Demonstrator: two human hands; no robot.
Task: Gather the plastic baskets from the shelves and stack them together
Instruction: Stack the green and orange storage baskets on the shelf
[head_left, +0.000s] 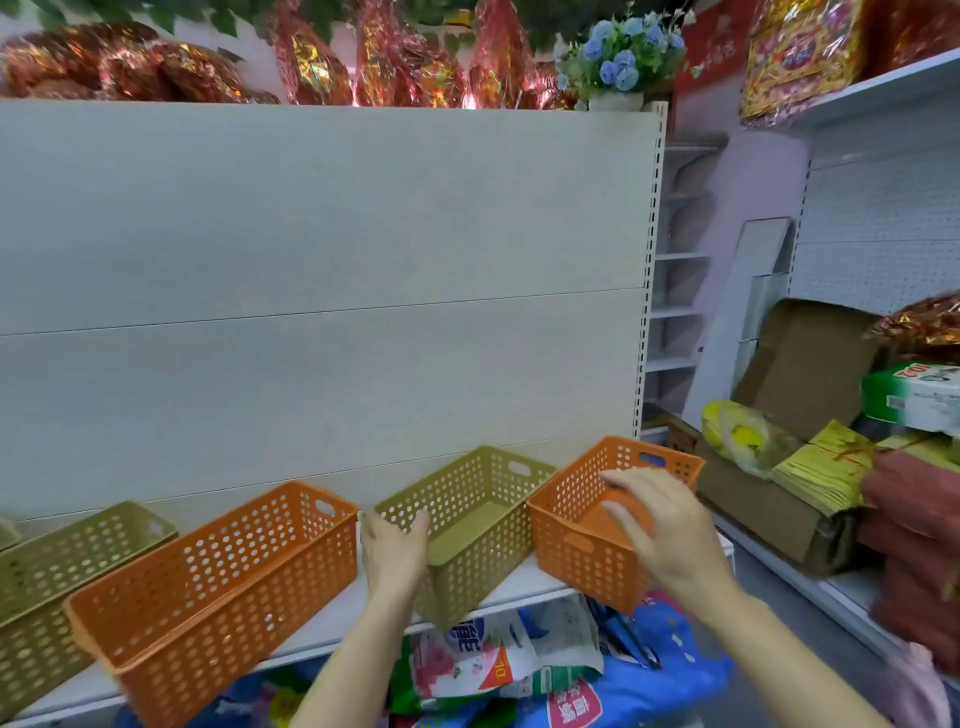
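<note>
Several perforated plastic baskets stand in a row on a white shelf (319, 636). An olive basket (57, 566) sits at the far left, with a long orange basket (218, 587) beside it. My left hand (392, 553) grips the near left corner of the middle olive basket (483, 512), whose near end hangs over the shelf edge. At the right end, my right hand (670, 530) hovers with spread fingers over the near right side of an orange basket (582, 525). Whether it touches the rim is blurred.
The shelf's tall grey back panel (322, 249) rises behind the baskets. Colourful packets (519, 670) fill the level below. To the right, a lower shelf holds an open cardboard box (779, 499), yellow paper bundles (826, 467) and red stacks (914, 525).
</note>
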